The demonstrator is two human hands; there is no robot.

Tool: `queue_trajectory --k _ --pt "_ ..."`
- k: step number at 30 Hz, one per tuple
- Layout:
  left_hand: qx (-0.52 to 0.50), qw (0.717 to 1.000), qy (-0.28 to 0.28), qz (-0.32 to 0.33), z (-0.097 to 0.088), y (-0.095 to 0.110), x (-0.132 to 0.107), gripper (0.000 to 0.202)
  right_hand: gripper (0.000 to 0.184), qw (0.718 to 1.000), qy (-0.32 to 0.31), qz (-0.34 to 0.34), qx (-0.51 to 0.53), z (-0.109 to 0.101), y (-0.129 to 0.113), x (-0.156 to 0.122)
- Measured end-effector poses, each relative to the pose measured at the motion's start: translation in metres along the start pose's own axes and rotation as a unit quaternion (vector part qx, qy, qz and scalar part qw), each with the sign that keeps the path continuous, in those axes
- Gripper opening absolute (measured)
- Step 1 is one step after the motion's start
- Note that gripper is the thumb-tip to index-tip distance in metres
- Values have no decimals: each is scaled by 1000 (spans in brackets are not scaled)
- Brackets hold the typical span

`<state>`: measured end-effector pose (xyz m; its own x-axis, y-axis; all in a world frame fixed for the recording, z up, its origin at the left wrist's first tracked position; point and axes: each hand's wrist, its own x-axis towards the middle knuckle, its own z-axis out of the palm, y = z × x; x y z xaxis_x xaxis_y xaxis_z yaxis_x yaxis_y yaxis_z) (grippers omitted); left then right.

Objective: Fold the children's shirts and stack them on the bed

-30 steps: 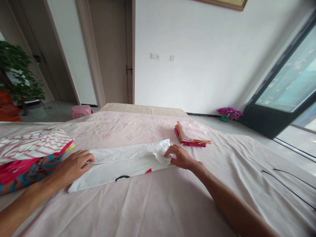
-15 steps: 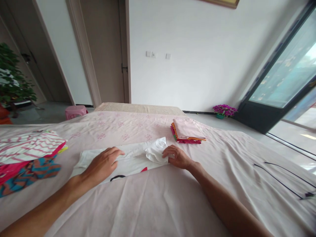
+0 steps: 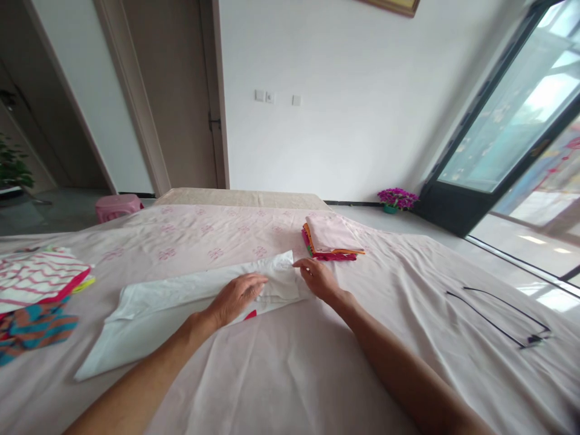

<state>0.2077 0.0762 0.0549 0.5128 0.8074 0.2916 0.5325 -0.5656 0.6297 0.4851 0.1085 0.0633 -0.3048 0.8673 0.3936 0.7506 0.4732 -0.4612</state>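
Observation:
A white garment [image 3: 176, 295], apparently a shirt, lies across the bed in a long strip, with one side folded over and a small red print showing near its lower edge. On its right part rests my left hand [image 3: 240, 297], fingers stretched out and flat on the cloth. My right hand [image 3: 319, 279] is at the garment's right end, thumb and forefinger pinched at its upper corner. Just behind the right hand sits a neat stack of folded clothes [image 3: 334, 234], pale pink on top with orange and red layers below.
At the left lies a loose heap of clothes [image 3: 40, 279], striped and patterned. A pair of glasses [image 3: 534, 339] lies on the pink bedsheet [image 3: 380, 362] at the right. Beyond the bed stand a pink stool [image 3: 118, 207] and a pot of purple flowers [image 3: 397, 198].
My left hand has moved right along the garment. The bunched cloth at the right end is now flatter, and my right hand has shifted to its upper corner. The view has turned slightly right.

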Motion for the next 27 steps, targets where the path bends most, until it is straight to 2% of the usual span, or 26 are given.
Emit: queue_trajectory --k 3,7,9,11,14,17,19,22,27 --pt "-16 999 46 -17 -4 0 0 50 33 997 -27 -37 -58 7 -8 17" --pt "139 990 30 -9 -2 -14 -1 49 39 977 -122 -88 -147 23 -9 38" --pt "219 975 22 -39 -1 -26 -3 49 43 969 -152 -72 -181 29 -4 45" --pt "263 962 31 -69 -3 -39 -6 51 42 968 -154 -44 -194 32 0 50" --pt "275 958 69 -48 -10 -49 -9 44 37 973 -127 7 -193 24 -3 50" --pt "250 963 94 31 -16 -43 -11 36 34 975 -80 92 -184 9 -14 43" --pt "229 968 83 66 -18 -32 -11 36 33 972 -86 143 -167 -1 -21 35" --pt "212 973 63 69 -17 -16 -8 35 36 965 -135 179 -137 -9 -26 26" --pt "200 976 57 61 -10 -6 -1 28 67 966 -164 185 -70 -2 -22 22"
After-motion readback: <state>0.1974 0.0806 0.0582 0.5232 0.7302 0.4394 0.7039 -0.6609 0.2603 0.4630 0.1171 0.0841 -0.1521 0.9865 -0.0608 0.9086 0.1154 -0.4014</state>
